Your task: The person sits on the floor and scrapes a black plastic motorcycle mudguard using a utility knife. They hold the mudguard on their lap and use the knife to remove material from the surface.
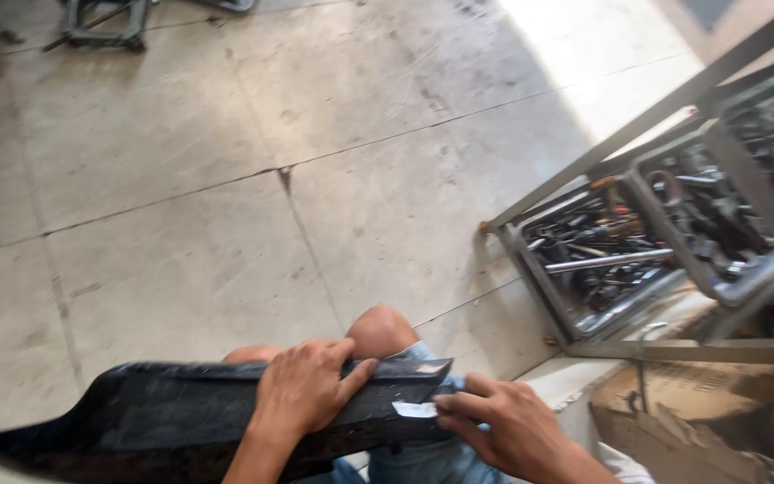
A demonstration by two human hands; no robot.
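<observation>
A long black plastic panel (pixel 163 421) lies across my knees, reaching from the lower left to the middle of the view. My left hand (pixel 302 390) presses down flat on top of it, fingers spread over its upper edge. My right hand (pixel 503 426) is at the panel's right end, with fingertips pinching a small white sticker (pixel 416 410) stuck on the panel's face. One bare knee (pixel 380 330) shows just behind the panel.
A metal tool cart (pixel 638 251) with open drawers full of tools stands at the right. Tiled concrete floor (pixel 226 179) spreads ahead, sunlit at top right. A metal stand (pixel 105 22) sits at top left. Cardboard (pixel 700 403) lies at lower right.
</observation>
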